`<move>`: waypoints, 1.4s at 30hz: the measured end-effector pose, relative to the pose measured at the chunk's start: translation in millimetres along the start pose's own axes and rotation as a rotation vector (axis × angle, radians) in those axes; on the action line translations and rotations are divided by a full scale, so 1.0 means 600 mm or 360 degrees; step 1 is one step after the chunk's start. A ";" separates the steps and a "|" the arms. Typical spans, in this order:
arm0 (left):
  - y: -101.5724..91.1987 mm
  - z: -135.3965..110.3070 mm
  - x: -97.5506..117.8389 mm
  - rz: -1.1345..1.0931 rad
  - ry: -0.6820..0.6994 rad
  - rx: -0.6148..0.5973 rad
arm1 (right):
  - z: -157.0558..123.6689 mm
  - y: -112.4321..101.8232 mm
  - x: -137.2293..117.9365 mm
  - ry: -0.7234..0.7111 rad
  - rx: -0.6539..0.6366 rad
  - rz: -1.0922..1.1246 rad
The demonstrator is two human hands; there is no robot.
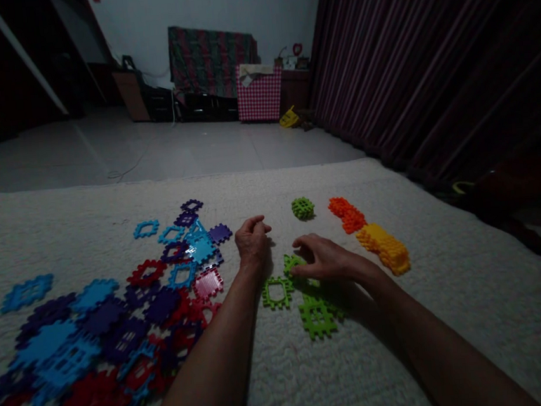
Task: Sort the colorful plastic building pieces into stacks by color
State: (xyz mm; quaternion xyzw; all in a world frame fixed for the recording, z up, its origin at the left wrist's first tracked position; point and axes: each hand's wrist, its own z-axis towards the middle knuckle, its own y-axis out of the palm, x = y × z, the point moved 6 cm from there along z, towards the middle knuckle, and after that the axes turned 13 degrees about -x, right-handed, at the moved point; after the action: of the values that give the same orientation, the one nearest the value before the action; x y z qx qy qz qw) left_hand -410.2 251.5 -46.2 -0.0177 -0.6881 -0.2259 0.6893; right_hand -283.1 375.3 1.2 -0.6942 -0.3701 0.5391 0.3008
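My left hand rests on the quilted cover with its fingers curled in, and no piece shows in it. My right hand hovers low over green toothed building pieces, thumb and fingers apart. Its thumb overlaps a green piece; whether it presses on it I cannot tell. A green square frame lies between my forearms. Nearer to me is a green window-pattern piece, with more green pieces partly hidden under my right hand. Beyond the hands stands a small stack of green pieces.
Orange pieces and yellow pieces are stacked in a row to the right. A wide spread of blue, purple and red pieces covers the left side. Past the cover's far edge is a tiled floor. A dark curtain hangs on the right.
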 end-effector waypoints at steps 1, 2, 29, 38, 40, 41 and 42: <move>0.000 -0.001 0.001 0.0005 0.0000 0.0006 | -0.007 0.005 -0.007 0.0007 -0.0025 -0.0043; 0.000 -0.001 0.003 0.0013 0.0001 0.0012 | -0.012 0.010 -0.012 0.0019 -0.0046 -0.0086; 0.004 0.002 -0.010 -0.0049 -0.0047 -0.0018 | 0.093 -0.099 0.127 0.0341 0.1341 0.0091; 0.006 -0.002 -0.003 -0.0076 -0.0033 0.0000 | 0.124 -0.096 0.114 0.0341 0.1324 -0.0034; 0.007 -0.002 -0.005 -0.0098 -0.0046 -0.0003 | 0.124 -0.091 0.114 0.0340 0.1320 -0.0044; 0.007 -0.002 -0.006 -0.0090 -0.0044 -0.0009 | 0.124 -0.090 0.113 0.0338 0.1321 -0.0049; 0.007 -0.001 -0.006 -0.0072 -0.0037 -0.0012 | 0.123 -0.089 0.113 0.0336 0.1325 -0.0053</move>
State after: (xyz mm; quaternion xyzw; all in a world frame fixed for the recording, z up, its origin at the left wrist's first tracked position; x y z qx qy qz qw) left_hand -408.2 255.8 -48.3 -0.0075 -0.6955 -0.2438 0.6758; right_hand -355.3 462.5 -8.4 -0.5589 -0.0994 0.5635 0.6002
